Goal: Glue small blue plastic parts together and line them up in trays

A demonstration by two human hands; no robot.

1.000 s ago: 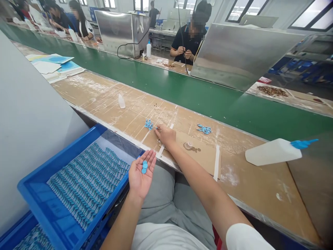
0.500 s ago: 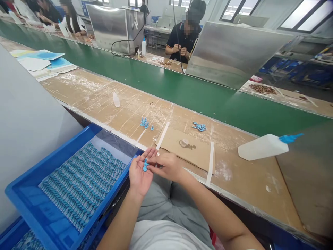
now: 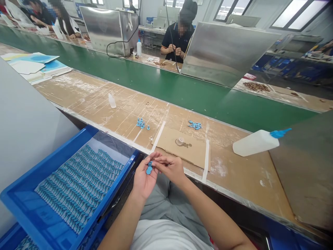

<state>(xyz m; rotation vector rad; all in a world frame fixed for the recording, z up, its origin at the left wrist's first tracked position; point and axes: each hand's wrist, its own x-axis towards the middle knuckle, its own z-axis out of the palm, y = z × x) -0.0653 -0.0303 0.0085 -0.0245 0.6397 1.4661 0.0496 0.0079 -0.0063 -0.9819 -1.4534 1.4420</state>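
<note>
Small blue pieces [image 3: 148, 171] with round, flat ends lie in the palm of my left hand [image 3: 143, 178], whose fingers curl up around them. From the right, the fingertips of my right hand [image 3: 173, 169] pinch at one of these pieces, meeting my left fingers; the exact grip is partly hidden. On the bench beyond stand several similar blue pieces [image 3: 141, 123], with a heap of flatter blue ones [image 3: 195, 125] to their right. A small clear cup [image 3: 179, 141] sits on a cardboard sheet [image 3: 169, 137] in front of my hands.
A blue tray [image 3: 20, 205] holding rows of blue pieces is at my left. A white squeeze bottle [image 3: 255, 143] lies on the right; a small bottle [image 3: 112, 101] stands left. Behind the bench runs a green belt [image 3: 145, 78], with co-workers and metal boxes [image 3: 223, 53] across it.
My left fingers have curled further in over the blue pieces, and my right fingertips have come closer against them. The whole view has shifted slightly.
</note>
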